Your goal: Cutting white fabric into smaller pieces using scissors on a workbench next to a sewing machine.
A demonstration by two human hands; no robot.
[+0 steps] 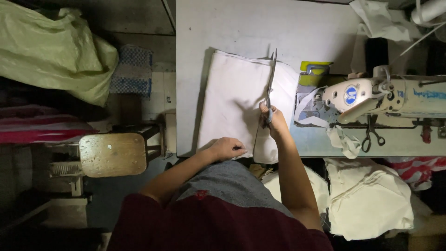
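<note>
While scissors (270, 88) cut cloth (232, 104), a sewing machine (385, 95) crowds right.

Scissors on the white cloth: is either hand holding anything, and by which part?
The right hand holds the scissors by their handles, blades pointing away. The left hand holds nothing; it presses on the white cloth.

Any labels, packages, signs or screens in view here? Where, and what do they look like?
Round badge: on the sewing machine head, right of the white fabric; blue circle with a pale mark.
Blue lettering strip: along the machine's arm, far right; blue on cream.
Yellow-green plastic sack: upper left, on the floor side; crumpled, unmarked.
No screens or signs.
</note>
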